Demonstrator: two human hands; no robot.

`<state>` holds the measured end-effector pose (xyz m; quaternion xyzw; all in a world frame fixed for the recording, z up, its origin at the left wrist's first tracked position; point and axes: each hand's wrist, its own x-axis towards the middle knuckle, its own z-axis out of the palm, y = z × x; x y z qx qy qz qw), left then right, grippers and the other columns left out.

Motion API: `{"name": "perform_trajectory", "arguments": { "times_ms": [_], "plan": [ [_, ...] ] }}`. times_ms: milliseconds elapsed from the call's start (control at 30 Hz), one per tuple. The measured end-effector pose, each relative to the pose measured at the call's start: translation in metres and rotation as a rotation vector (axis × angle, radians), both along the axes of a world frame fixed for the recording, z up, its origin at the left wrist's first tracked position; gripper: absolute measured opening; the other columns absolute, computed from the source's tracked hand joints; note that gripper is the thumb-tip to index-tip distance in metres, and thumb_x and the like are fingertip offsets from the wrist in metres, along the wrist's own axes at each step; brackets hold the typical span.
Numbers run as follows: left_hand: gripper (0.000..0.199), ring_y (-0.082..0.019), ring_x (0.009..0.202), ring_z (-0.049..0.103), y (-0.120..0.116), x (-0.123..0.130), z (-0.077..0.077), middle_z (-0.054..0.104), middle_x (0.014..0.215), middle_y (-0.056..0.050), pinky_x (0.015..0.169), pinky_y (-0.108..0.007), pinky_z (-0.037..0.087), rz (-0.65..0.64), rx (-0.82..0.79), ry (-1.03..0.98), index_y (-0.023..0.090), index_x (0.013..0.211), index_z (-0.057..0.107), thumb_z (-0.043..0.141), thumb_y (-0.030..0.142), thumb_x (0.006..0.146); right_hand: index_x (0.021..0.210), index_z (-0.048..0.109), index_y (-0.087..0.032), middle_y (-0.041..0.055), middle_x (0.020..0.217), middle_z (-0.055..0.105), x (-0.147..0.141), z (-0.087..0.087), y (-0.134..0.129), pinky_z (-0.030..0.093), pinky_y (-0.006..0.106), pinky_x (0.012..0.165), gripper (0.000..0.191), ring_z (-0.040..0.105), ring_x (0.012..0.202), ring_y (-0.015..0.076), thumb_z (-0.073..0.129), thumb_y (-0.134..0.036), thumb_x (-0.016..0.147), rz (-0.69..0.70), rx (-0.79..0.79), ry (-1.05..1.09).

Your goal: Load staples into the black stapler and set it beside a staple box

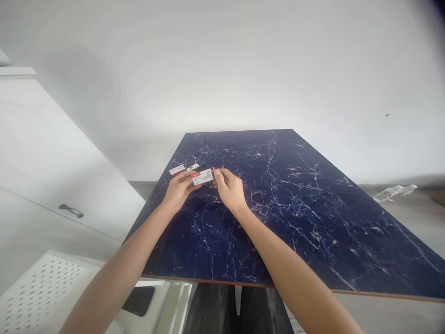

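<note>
A small white and red box [202,177] is held up over the dark blue marbled table [295,208]. My left hand [178,189] grips its left end, fingers closed on it. At the box's right end is my right hand [229,185], thumb and fingers pinched on that end, where a bit of dark and red shows. Behind my left hand lies a white and dark red box [177,170]. Beside it is another small item, white and black [193,167], partly hidden by the held box and my fingers.
A white cabinet with a dark handle [71,211] stands at the left. Below it is a white perforated panel [41,290], with a black flat object [139,300] near the table's front edge. A clear plastic bottle [394,192] lies beyond the table's right edge. A white wall rises behind.
</note>
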<state>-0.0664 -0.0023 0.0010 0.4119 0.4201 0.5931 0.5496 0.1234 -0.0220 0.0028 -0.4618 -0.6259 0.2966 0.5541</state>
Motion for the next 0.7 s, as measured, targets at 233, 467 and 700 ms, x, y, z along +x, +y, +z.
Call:
{"name": "perform_trajectory", "arguments": {
  "times_ms": [233, 467, 700],
  "plan": [
    [0.022, -0.024, 0.097, 0.073, 0.001, 0.000, -0.001, 0.077, 0.100, -0.009, 0.078, -0.032, 0.064, -0.008, -0.009, 0.009, 0.015, 0.089, 0.074, 0.084, 0.024, 0.071, 0.089, 0.071, -0.019, 0.0049, 0.079, 0.072, -0.004, -0.007, 0.011, 0.058, 0.032, 0.065, 0.037, 0.070, 0.069, 0.0202, 0.054, -0.052, 0.093, 0.111, -0.229, 0.312],
    [0.023, -0.024, 0.100, 0.072, -0.002, 0.000, 0.000, 0.077, 0.101, -0.008, 0.083, -0.035, 0.063, -0.060, 0.010, 0.011, 0.016, 0.090, 0.074, 0.085, 0.024, 0.071, 0.102, 0.075, -0.020, 0.0040, 0.090, 0.074, -0.007, -0.008, 0.013, 0.059, 0.032, 0.072, 0.037, 0.066, 0.067, 0.0149, 0.069, -0.051, 0.081, 0.175, -0.342, 0.513],
    [0.021, -0.024, 0.098, 0.074, -0.002, -0.004, -0.002, 0.077, 0.101, -0.009, 0.085, -0.035, 0.064, -0.136, -0.041, -0.057, 0.016, 0.094, 0.076, 0.082, 0.018, 0.074, 0.102, 0.073, -0.022, 0.0077, 0.105, 0.074, 0.007, -0.010, 0.015, 0.058, 0.033, 0.082, 0.037, 0.070, 0.085, 0.0174, 0.076, -0.052, 0.080, 0.457, -0.539, 0.660]
  ]
}}
